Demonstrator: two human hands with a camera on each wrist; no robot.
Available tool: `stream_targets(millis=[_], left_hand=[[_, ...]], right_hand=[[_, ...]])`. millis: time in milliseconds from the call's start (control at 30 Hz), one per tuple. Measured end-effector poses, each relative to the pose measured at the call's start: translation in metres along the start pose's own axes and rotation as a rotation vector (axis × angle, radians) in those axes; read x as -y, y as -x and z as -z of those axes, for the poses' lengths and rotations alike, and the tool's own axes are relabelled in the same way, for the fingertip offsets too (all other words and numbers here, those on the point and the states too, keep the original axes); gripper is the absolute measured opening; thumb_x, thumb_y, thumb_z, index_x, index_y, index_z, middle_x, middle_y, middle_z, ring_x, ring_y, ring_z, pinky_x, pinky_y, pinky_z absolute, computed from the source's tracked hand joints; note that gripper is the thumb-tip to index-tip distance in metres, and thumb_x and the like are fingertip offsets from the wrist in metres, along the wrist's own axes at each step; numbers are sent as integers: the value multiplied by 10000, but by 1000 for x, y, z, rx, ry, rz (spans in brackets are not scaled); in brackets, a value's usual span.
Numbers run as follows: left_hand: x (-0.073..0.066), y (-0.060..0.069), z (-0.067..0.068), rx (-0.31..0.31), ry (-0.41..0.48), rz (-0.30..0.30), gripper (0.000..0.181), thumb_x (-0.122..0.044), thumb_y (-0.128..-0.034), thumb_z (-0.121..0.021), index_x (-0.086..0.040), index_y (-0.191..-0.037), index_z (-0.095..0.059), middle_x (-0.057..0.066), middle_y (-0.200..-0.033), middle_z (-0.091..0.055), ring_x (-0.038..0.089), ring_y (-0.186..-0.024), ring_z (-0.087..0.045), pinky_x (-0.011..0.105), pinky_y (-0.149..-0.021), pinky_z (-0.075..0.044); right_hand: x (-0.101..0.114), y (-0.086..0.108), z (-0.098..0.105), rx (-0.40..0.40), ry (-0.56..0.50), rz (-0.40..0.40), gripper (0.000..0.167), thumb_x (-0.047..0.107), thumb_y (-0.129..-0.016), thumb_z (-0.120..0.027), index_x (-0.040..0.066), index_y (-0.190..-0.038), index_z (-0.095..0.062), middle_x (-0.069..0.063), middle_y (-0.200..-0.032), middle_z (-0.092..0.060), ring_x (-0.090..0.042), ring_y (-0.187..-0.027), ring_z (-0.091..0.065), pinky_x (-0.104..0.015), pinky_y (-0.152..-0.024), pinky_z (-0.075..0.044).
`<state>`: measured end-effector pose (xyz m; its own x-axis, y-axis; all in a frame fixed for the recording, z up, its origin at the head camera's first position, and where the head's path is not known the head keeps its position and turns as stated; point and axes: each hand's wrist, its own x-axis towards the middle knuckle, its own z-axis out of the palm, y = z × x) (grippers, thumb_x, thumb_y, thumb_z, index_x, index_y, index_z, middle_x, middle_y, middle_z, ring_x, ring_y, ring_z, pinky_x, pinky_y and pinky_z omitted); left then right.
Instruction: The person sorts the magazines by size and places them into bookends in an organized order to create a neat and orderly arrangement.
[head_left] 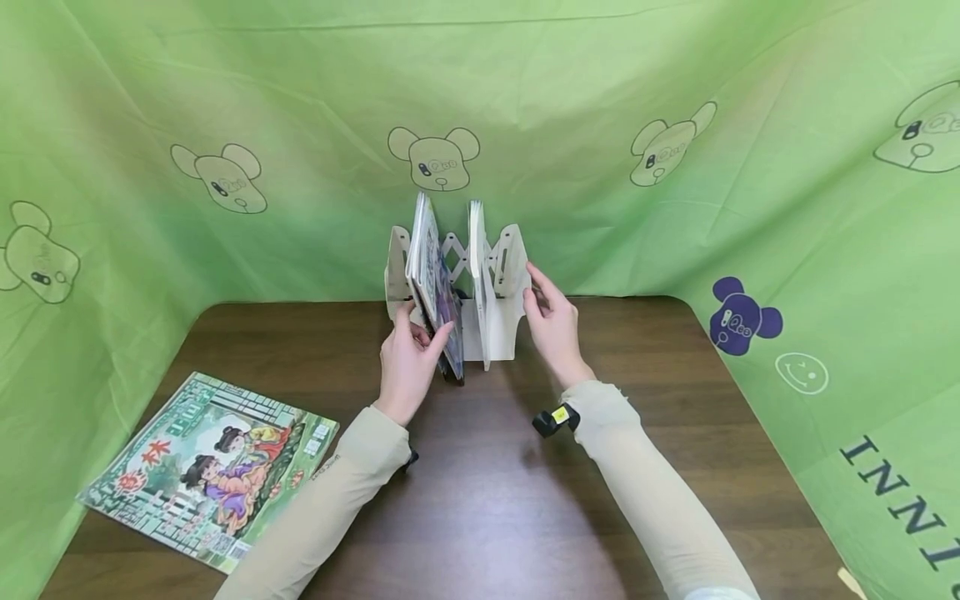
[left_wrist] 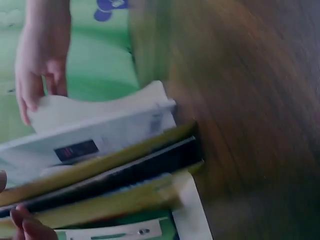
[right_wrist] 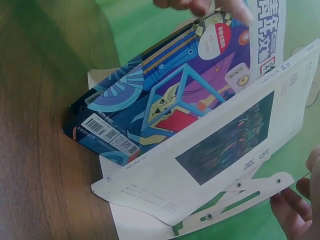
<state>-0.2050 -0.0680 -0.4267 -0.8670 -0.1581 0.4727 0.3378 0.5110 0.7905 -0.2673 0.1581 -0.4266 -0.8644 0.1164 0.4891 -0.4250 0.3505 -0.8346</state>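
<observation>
A white expandable book stand (head_left: 504, 337) with criss-cross slats stands at the back of the table. Several magazines (head_left: 429, 271) lean in its left part, one with a colourful blue and purple cover (right_wrist: 170, 95). My left hand (head_left: 408, 367) pinches these magazines near their front edge, thumb on the right side and fingers on the left. A white-covered magazine (right_wrist: 225, 145) stands upright in the stand's right part, apart from the others. On the right, my right hand (head_left: 557, 329) grips the edge of the stand's right end plate (left_wrist: 100, 107) between thumb and fingers.
A green illustrated magazine (head_left: 217, 467) lies flat on the brown wooden table (head_left: 465, 500), at the left. Green cloth (head_left: 555, 100) with bear faces hangs behind and along both sides. A small pale object (head_left: 851, 582) shows at the lower right edge.
</observation>
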Motion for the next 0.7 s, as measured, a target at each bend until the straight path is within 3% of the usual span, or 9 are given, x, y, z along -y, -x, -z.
stream_targets(millis=[167, 367, 567, 700], left_hand=[[4, -8, 1, 16, -135, -128, 378, -292, -1007, -712, 23, -1188, -608, 56, -698, -640, 202, -590, -604, 404, -572, -530], [3, -16, 1, -46, -241, -300, 164, -120, -956, -669, -1, -862, -608, 85, -634, -631, 248, -517, -614, 410, -467, -513], [5, -18, -5, -118, -240, -382, 155, -40, -918, -650, -23, -774, -597, 63, -584, -591, 234, -481, -588, 406, -434, -490], [7, -17, -9, -157, -205, -419, 124, -8, -893, -647, -28, -777, -608, 52, -581, -587, 212, -484, -569, 399, -437, -489]], right_hand=[[1, 0, -1, 1, -22, 5, 427, 13, -1036, -593, 38, -1462, -593, -206, -1427, -621, -427, -1169, -675, -516, -962, -561], [13, 2, 0, 6, -3, 8, 421, -21, -1036, -573, -8, -1457, -578, -253, -1428, -601, -446, -1178, -664, -531, -960, -554], [42, 8, 4, 18, 5, 11, 413, -42, -1025, -563, -57, -1438, -574, -273, -1421, -597, -456, -1179, -662, -477, -966, -567], [43, 9, 4, 13, -10, 21, 408, -45, -1025, -566, -53, -1433, -582, -273, -1425, -593, -458, -1177, -660, -528, -970, -556]])
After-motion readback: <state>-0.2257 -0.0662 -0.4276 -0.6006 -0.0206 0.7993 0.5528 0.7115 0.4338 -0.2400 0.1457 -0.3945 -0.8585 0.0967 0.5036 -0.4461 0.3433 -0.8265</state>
